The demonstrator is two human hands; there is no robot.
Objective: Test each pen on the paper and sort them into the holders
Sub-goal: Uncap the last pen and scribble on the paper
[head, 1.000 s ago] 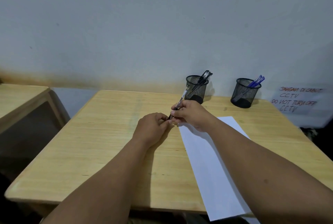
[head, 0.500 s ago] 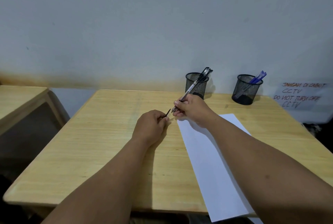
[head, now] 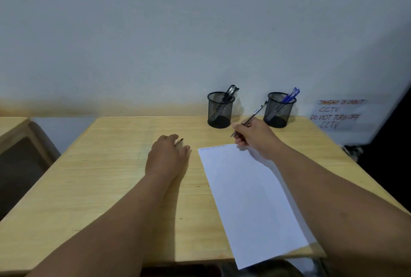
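Head view is showing the right hand (head: 253,137) gripping a pen (head: 249,121) just past the paper (head: 251,198), tip down to test it — the left hand (head: 169,154) is pinching its cap (head: 179,141) — holders (head: 220,109) waiting behind.

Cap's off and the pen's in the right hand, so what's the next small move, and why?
Probably lower the pen tip onto the paper and scribble beside the faint marks at its top edge. The right hand holds it in a writing grip, tip just off the top corner; the left hand keeps the cap.
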